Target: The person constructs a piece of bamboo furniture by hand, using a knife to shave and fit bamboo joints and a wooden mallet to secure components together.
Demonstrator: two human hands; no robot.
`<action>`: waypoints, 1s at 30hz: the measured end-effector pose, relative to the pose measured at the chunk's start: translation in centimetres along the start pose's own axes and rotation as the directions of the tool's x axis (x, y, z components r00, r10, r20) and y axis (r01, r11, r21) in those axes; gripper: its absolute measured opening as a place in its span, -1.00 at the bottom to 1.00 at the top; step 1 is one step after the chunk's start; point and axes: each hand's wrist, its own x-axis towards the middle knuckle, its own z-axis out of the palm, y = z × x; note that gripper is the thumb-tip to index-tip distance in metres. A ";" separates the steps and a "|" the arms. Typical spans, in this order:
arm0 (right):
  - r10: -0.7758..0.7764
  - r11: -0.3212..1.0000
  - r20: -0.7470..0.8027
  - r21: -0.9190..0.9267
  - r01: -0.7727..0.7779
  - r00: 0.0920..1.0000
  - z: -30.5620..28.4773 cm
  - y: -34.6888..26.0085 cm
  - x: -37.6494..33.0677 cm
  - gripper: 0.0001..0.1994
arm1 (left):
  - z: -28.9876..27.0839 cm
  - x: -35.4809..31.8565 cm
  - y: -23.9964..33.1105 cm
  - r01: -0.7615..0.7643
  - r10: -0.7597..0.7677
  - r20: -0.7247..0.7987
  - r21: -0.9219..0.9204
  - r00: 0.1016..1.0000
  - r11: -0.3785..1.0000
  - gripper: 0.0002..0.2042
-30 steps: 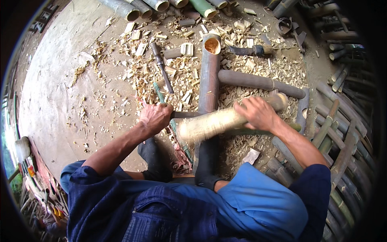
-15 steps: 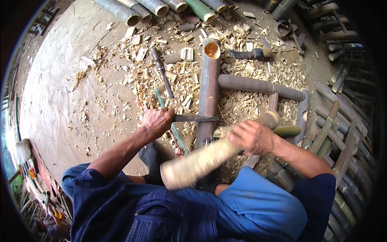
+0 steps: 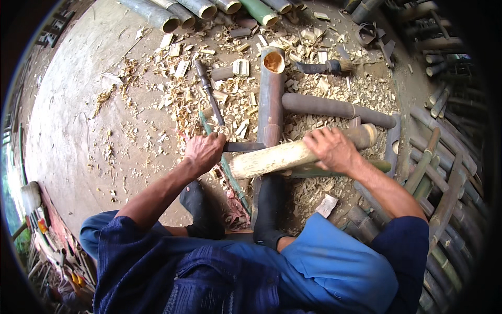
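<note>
My left hand (image 3: 205, 153) is closed around a knife's handle. The knife's dark, flat blade (image 3: 241, 147) points right, its far end at a thick brown bamboo tube (image 3: 271, 104). This tube lies lengthwise in front of me, its far end cut open. In my right hand (image 3: 331, 149) is a thick, pale wooden club (image 3: 280, 156), slanting across the tube just below the blade. The club hides part of the tube, and whether it touches the blade I cannot tell. A thinner bamboo crosspiece (image 3: 334, 109) joins the tube's right side.
Pale wood chips (image 3: 324, 88) cover the ground. A slim dark tool (image 3: 208, 89) and a dark-bladed knife (image 3: 324, 67) lie among them. Bamboo tubes (image 3: 170, 24) line the far side; more poles (image 3: 444, 193) are stacked at right. A green strip (image 3: 226, 166) lies beside my left hand.
The club has swung up and away from me, from over my legs to beside the blade. My right hand has moved up with it; the left holds nearly the same place.
</note>
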 end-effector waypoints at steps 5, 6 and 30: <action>-0.316 0.917 -0.412 0.099 0.386 0.855 -1.7 -3.2 -0.2 -0.30 | -0.2 -0.5 0.0 0.045 -0.044 0.047 -0.023 0.998 0.999 -0.89; -0.321 0.917 -0.457 0.069 0.392 0.830 -0.7 -2.2 0.1 -0.31 | -0.3 -0.7 0.2 0.038 -0.037 0.032 -0.029 0.999 0.999 -0.89; 0.655 0.164 0.180 0.914 -0.371 0.734 -6.1 -5.2 -3.5 -0.24 | -7.5 5.6 -4.3 -0.193 0.173 -0.094 -0.298 0.980 0.935 -0.44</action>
